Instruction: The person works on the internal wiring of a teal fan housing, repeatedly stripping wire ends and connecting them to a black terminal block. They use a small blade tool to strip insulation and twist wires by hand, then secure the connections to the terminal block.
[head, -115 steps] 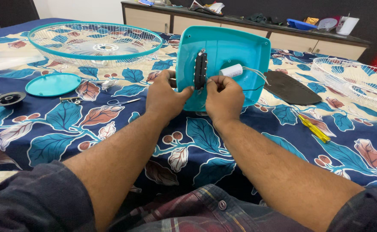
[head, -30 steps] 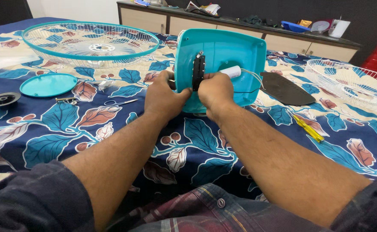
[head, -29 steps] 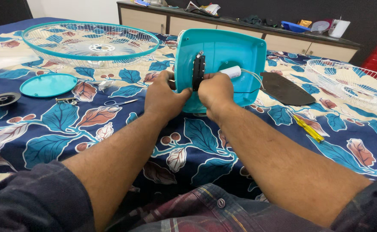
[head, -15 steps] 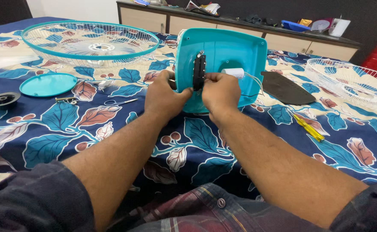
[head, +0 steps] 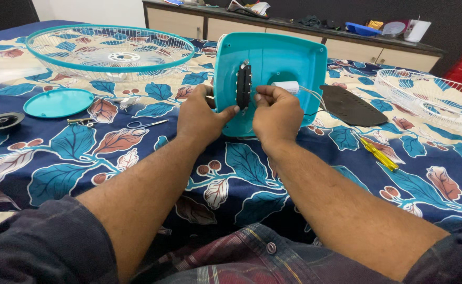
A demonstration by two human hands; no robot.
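Teal fan housing point(head: 273, 68) w/ both hands point(head: 241, 115) pinching its black switch block point(head: 243, 89); fingertips partly hidden.

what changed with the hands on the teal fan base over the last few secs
The right hand shifted up slightly, and its fingertips now pinch at the black switch block. The left hand kept its grip on the teal base. Base, white capacitor and the table's loose parts stayed put.

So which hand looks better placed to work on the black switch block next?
Probably the right hand: its fingertips pinch beside the black switch block, while the left hand grips the teal housing edge, steadying it.
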